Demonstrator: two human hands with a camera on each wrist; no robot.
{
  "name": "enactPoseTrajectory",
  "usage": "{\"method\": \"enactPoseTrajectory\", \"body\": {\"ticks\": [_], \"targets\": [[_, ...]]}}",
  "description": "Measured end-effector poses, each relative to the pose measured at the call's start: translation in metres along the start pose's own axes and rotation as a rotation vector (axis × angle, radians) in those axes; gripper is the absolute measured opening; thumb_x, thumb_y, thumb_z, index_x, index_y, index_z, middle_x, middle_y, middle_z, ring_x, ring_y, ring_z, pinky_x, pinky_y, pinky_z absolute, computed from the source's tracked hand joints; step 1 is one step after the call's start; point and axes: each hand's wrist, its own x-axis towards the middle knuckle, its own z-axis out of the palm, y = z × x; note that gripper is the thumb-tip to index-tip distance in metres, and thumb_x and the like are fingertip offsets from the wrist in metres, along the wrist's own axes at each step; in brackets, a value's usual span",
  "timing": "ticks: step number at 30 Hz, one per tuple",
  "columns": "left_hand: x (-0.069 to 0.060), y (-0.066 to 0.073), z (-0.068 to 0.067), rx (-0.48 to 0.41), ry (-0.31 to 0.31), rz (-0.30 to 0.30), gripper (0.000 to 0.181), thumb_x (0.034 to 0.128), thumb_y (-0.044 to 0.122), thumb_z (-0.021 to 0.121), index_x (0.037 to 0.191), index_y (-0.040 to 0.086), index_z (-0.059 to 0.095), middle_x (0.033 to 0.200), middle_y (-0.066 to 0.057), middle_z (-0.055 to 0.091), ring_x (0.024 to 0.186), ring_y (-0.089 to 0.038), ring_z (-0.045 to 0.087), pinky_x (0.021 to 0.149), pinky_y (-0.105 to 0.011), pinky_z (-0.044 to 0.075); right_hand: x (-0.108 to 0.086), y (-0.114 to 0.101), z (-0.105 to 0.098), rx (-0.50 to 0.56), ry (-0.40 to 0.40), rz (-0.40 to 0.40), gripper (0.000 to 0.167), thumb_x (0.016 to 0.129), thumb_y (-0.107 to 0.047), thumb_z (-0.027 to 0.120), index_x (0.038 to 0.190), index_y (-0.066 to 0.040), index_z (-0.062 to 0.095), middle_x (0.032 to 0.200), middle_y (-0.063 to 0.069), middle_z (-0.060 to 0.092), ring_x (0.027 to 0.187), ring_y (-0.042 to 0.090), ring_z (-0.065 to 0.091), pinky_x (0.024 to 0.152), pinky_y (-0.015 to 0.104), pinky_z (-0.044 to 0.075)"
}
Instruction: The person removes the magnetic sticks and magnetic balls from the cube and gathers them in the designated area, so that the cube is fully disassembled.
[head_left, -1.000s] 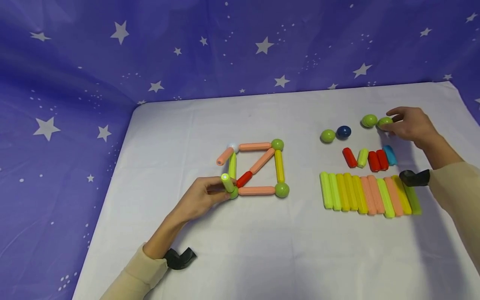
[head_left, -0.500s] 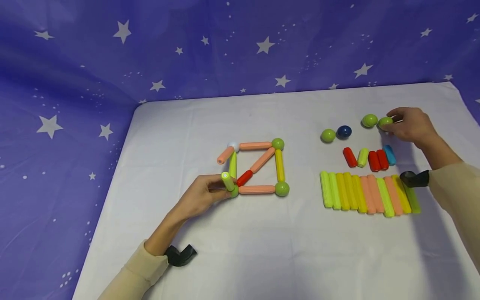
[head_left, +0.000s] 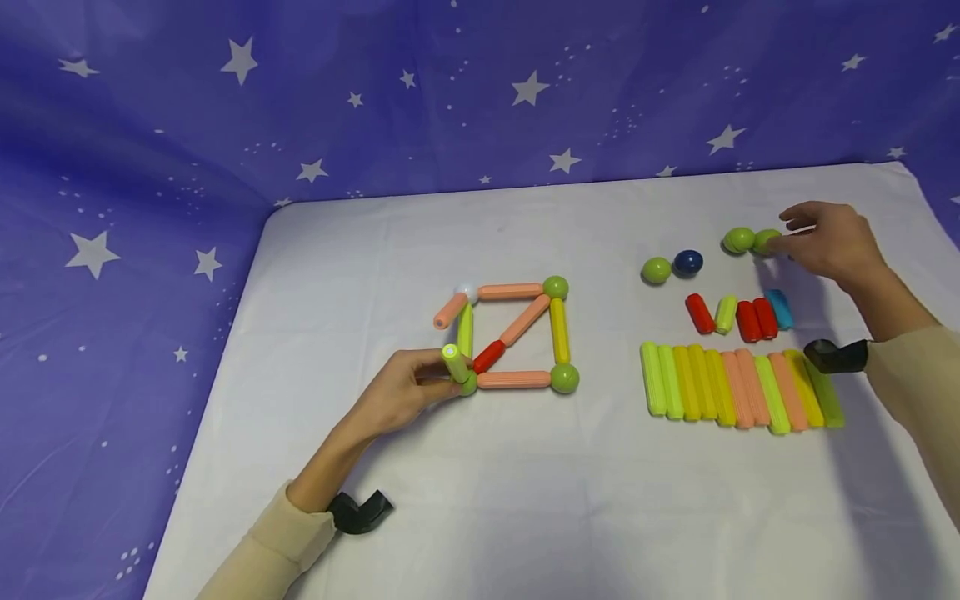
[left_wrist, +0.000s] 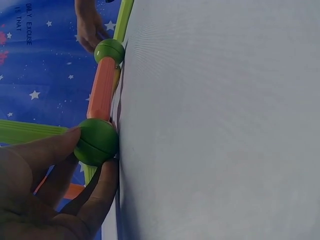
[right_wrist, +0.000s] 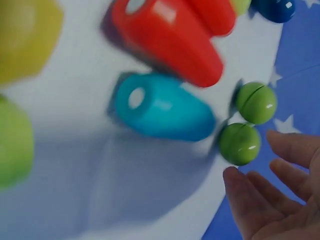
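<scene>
In the head view my left hand (head_left: 399,396) pinches the green ball (left_wrist: 96,142) at the near-left corner of a magnetic stick-and-ball frame. A light-green stick (head_left: 454,363) rises from that ball. The frame has salmon, yellow and green sticks between balls, with a diagonal made of a salmon stick (head_left: 527,321) and a short red stick (head_left: 489,357). My right hand (head_left: 832,242) is at the back right, its fingers spread and loosely bent beside a green ball (right_wrist: 240,144). Another green ball (right_wrist: 256,103) sits right against that one. Nothing is held in the right hand.
Another green ball (head_left: 656,270) and a dark blue ball (head_left: 687,263) lie left of the right hand. Short sticks in red, light green and blue (head_left: 779,309) lie nearer. A row of long sticks (head_left: 708,385) lies below them on the white cloth (head_left: 600,508).
My right hand has let go of the green ball and drawn slightly back to the right. That ball has shifted left against its neighbour. The left hand stays in place.
</scene>
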Motion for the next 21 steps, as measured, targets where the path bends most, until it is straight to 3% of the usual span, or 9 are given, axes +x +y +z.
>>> {"method": "enactPoseTrajectory", "body": {"ticks": [4,7,9,12,15,16,21], "targets": [[-0.001,0.001,0.0,-0.004,0.001,-0.005,0.027,0.084,0.002,0.077,0.111,0.004,0.074,0.109,-0.004,0.072,0.108,-0.021,0.066,0.091,-0.034,0.052,-0.011,-0.017,-0.003,0.032,0.111,-0.047,0.053,0.098,-0.024,0.054,0.138,0.009,0.047,0.133,0.037,0.048,0.118,0.053,0.047,0.089,0.058,0.044],[-0.001,0.0,0.0,-0.006,-0.005,-0.004,0.028,0.0842,0.002,0.077,0.112,0.004,0.073,0.11,-0.004,0.072,0.108,-0.022,0.066,0.092,-0.034,0.052,-0.024,-0.038,-0.003,0.067,0.19,-0.114,0.048,0.098,-0.023,0.055,0.136,0.007,0.052,0.13,0.032,0.054,0.116,0.048,0.052,0.08,0.034,0.045],[-0.001,0.0,0.0,-0.007,-0.005,-0.005,0.028,0.0842,0.003,0.077,0.112,0.004,0.073,0.11,-0.004,0.072,0.108,-0.022,0.066,0.091,-0.033,0.052,-0.035,-0.057,0.001,0.106,0.202,-0.177,0.046,0.098,-0.023,0.057,0.134,0.005,0.054,0.129,0.029,0.055,0.11,0.043,0.055,0.072,0.019,0.043],[-0.001,0.0,0.0,-0.016,-0.009,0.0,0.028,0.0841,0.002,0.077,0.111,0.004,0.073,0.109,-0.005,0.072,0.108,-0.022,0.066,0.091,-0.032,0.052,-0.054,-0.09,0.012,0.188,0.151,-0.302,0.042,0.097,-0.021,0.062,0.131,0.003,0.058,0.124,0.025,0.059,0.095,0.02,0.061,0.06,0.007,0.042],[-0.001,-0.001,0.001,-0.025,-0.014,0.012,0.027,0.0841,0.001,0.077,0.111,0.003,0.073,0.109,-0.005,0.072,0.108,-0.022,0.066,0.091,-0.032,0.052,-0.074,-0.127,0.029,0.292,0.065,-0.434,0.035,0.094,-0.016,0.067,0.125,0.0,0.062,0.121,0.018,0.062,0.087,0.008,0.062,0.054,0.014,0.049],[-0.001,-0.001,0.001,-0.026,-0.016,0.015,0.027,0.0842,0.001,0.077,0.111,0.003,0.073,0.109,-0.005,0.072,0.108,-0.022,0.066,0.091,-0.032,0.052,-0.079,-0.14,0.036,0.323,0.033,-0.469,0.033,0.093,-0.014,0.069,0.123,-0.001,0.063,0.12,0.016,0.063,0.089,0.006,0.062,0.053,0.017,0.051],[-0.001,-0.001,0.0,-0.012,-0.01,0.02,0.028,0.0841,0.001,0.077,0.112,0.003,0.073,0.11,-0.005,0.071,0.108,-0.022,0.066,0.091,-0.032,0.052,-0.1,-0.196,0.078,0.442,-0.14,-0.594,0.032,0.09,-0.007,0.071,0.121,-0.002,0.064,0.119,0.011,0.064,0.101,0.026,0.064,0.054,0.032,0.055]]}}
